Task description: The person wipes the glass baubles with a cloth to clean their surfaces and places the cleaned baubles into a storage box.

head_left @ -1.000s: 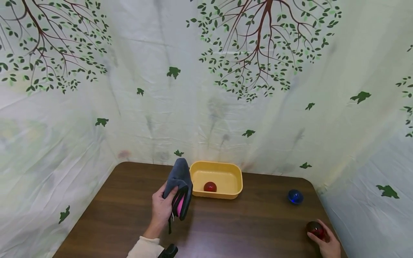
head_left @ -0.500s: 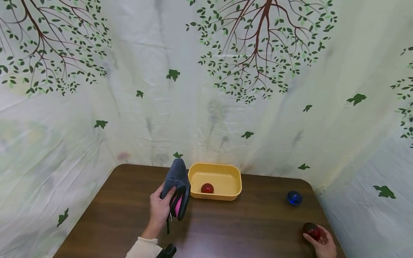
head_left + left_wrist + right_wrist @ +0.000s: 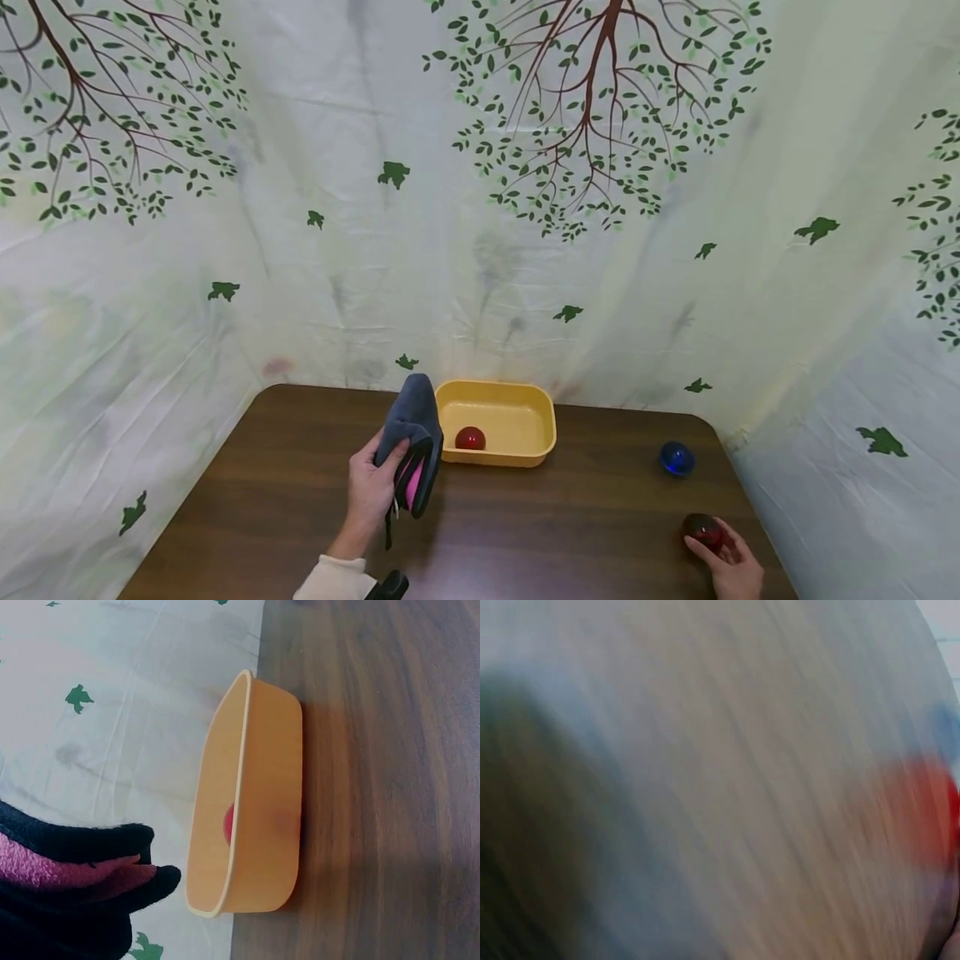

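Note:
My left hand [image 3: 369,483] grips a soft blue-grey cloth item [image 3: 411,421] with black edging and a pink lining, at the left of the yellow basin; its exact kind cannot be told. In the left wrist view its black rim and fuzzy pink inside [image 3: 67,870] show. My right hand [image 3: 735,568] holds a dark red glossy ball [image 3: 703,530] between thumb and fingers, low over the table's right side. The right wrist view is blurred, with that red ball [image 3: 930,814] at its edge. Another red ball [image 3: 470,438] lies in the yellow basin [image 3: 517,458].
A clear blue ball [image 3: 677,459] sits on the brown wooden table [image 3: 585,508] near the back right corner, beyond my right hand. A white cloth [image 3: 322,300] printed with trees and leaves hangs around the table's back and sides.
My right hand has moved a little to the left with the red ball. Inside the basin, the other red ball has rolled slightly left. My left hand keeps its hold, nearly still.

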Motion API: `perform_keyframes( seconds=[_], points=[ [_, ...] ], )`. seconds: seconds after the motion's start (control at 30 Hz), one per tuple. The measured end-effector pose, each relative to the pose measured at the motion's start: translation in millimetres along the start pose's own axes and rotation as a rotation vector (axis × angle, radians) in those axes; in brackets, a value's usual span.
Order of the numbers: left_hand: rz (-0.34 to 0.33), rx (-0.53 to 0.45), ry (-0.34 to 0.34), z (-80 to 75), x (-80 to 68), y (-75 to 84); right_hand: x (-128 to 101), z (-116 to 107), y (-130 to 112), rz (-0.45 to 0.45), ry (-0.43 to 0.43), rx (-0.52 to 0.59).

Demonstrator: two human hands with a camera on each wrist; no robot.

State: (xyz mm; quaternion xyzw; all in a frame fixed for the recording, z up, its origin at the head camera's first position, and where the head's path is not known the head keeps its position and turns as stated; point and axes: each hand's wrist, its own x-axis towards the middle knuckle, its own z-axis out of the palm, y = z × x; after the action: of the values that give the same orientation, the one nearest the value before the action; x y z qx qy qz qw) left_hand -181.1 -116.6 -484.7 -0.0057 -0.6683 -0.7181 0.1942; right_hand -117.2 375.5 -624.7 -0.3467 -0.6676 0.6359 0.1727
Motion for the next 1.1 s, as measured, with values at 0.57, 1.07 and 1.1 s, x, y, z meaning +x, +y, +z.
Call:
perform_keyframes(
  seconds=[0.57, 1.07, 1.1],
  points=[
    [-0.015, 0.006, -0.024, 6.9, 1.3, -4.6, -32.2, 89.3, -24.1, -0.113, -0.266, 0.199],
    [-0.067, -0.065, -0.049, 18.8, 2.3, -2.3, -81.2, 168.4, -77.7, -0.31, -0.518, 0.188],
    [-0.07, -0.066, -0.05, 19.1, 2.1, -2.1, -85.2, 173.2, -80.9, -0.313, -0.531, 0.191]
  ],
)
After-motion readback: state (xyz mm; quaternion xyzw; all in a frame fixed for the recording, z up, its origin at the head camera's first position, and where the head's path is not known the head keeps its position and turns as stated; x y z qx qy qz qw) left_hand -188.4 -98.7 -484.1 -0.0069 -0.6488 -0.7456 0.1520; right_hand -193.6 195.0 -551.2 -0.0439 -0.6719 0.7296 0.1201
